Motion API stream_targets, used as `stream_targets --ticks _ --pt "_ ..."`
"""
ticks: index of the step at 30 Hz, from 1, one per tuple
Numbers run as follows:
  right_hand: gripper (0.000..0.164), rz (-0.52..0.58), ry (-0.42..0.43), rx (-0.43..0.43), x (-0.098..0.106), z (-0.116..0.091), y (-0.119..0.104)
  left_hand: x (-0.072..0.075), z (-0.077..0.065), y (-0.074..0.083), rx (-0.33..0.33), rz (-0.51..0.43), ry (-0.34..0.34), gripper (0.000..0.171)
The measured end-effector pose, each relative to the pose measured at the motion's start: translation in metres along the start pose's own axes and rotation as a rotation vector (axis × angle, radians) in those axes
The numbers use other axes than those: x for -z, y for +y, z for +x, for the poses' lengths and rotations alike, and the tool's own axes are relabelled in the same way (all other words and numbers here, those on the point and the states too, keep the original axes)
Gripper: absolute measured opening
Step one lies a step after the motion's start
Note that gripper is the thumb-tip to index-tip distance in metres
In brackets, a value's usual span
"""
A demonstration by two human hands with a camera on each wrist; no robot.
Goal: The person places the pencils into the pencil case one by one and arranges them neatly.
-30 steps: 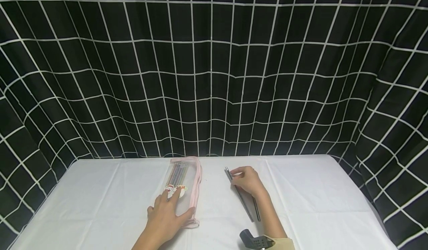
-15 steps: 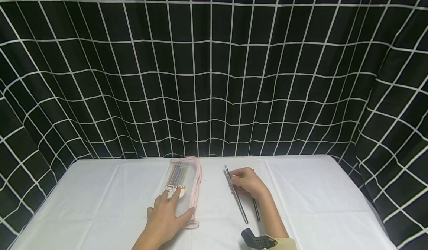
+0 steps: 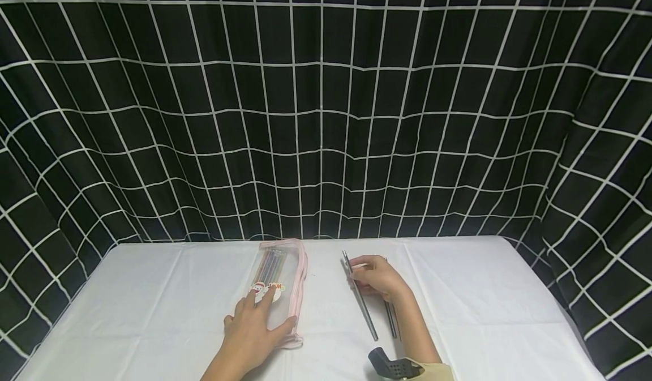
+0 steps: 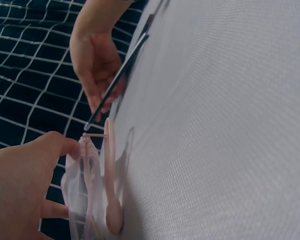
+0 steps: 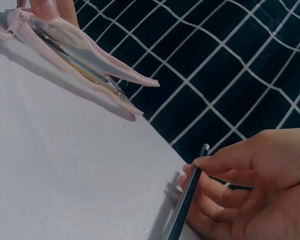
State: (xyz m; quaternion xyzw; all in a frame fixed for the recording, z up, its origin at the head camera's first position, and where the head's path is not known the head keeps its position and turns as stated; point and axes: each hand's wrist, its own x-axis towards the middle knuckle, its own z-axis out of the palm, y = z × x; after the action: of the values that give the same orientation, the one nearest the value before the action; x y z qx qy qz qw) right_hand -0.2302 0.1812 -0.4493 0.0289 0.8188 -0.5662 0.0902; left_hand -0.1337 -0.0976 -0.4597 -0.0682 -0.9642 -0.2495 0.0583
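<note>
A clear pouch with pink zipped edging (image 3: 297,279) lies left of centre, with several slim pencils (image 3: 270,265) and a cartoon print inside. My left hand (image 3: 252,324) rests on its near half, fingers spread and thumb at the zip edge. In the right wrist view the pouch mouth (image 5: 107,65) gapes toward my right hand (image 3: 377,276). Between thumb and fingers that hand pinches a dark, shiny-ended pencil (image 5: 187,200), slanting with its near end low over the table. More dark pencils (image 3: 390,319) lie beside my right forearm, partly hidden by the hand.
A white cloth covers the table (image 3: 168,313). Black curtain with a white grid (image 3: 326,115) hangs behind the far edge and at both sides. A dark wrist device (image 3: 392,364) sits by my right sleeve (image 3: 433,372). A pink zip pull (image 4: 114,215) hangs off the pouch.
My right hand has picked the pencil up slightly, and its near end has swung left, away from the other pencils. My left hand and the pouch stay in place.
</note>
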Motion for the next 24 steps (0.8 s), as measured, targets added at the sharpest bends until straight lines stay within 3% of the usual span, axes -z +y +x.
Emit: stream_targets --ticks 8,24 --pt "0.042 -0.014 0.037 0.016 -0.0009 -0.0023 -0.0028 0.0002 0.0001 0.0002 0.004 -0.001 -0.003 0.079" --pt "0.045 0.114 0.07 0.066 -0.0073 -0.0036 -0.01 0.0019 0.0004 0.0019 0.006 -0.001 -0.005 0.081"
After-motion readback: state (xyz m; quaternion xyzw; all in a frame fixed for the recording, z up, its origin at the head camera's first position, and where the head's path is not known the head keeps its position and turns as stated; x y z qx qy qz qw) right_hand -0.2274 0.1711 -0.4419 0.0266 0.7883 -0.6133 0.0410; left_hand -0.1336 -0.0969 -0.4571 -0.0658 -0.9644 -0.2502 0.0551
